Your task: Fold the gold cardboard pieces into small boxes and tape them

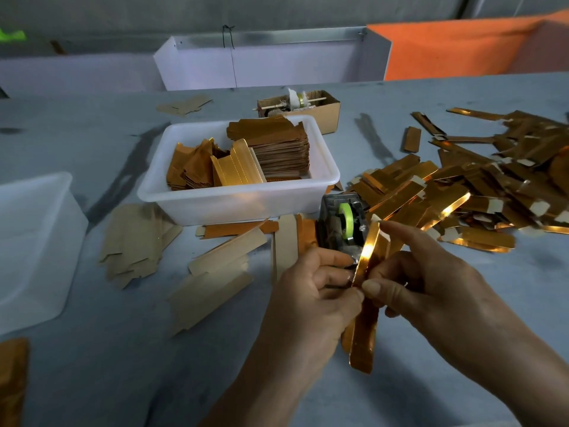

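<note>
Head view looks down on both hands meeting over the grey tabletop [92, 365], just toward 6 o'clock of the tape dispenser [341, 224] with its green roll. Between them stands one folded gold box [365, 306], long and narrow, its long axis running from about 12 o'clock down to 6 o'clock, tilted slightly. The left hand [311, 297] pinches it from the 9 o'clock side, fingers curled with the thumb tip against the strip's edge. The right hand [431, 278] grips it from the 3 o'clock side, thumb pressed on the near face and forefinger reaching up toward the top end. Both hands are equally close, so either could press the seam; whether a piece of tape is already on the fingers is too small to tell.

My judgement is that the coming move turns on the dispenser lying directly beyond the box's top end, at 12 o'clock, touching distance from the left fingers.

At 2 o'clock a heap of finished gold boxes [477, 192] spreads across the tabletop. At 11 o'clock a white plastic tub [240, 201] holds stacked flat gold blanks [277, 152]. Loose flat pieces [215, 272] lie at 9 o'clock, brown side up, near the left wrist; they could snag a sweeping hand.
</note>
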